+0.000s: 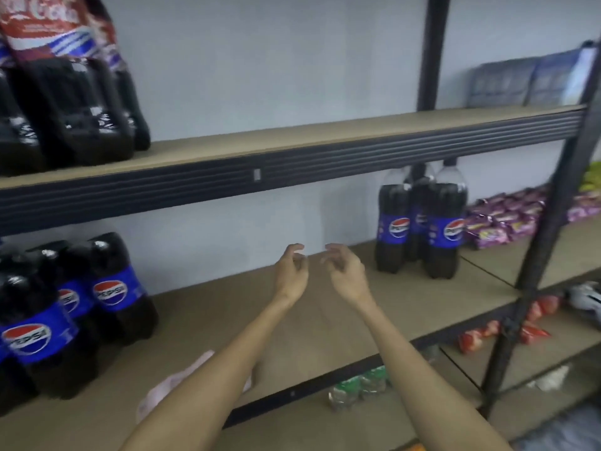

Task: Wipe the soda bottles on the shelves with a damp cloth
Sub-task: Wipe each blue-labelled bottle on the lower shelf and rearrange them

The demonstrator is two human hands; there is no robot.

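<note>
Both bare forearms reach out over the middle shelf (208, 320), the left hand (291, 275) and right hand (346, 271) close together above its board, fingers loosely curled and holding nothing. Near that shelf's front edge, partly under the left forearm, lies the pink cloth (169, 385). Squat Pepsi bottles (110, 288) stand at its left end, 3 tall Pepsi bottles (445, 222) stand toward its right end, and Coca-Cola bottles (74, 109) stand on the upper shelf (325, 131) above its left end.
</note>
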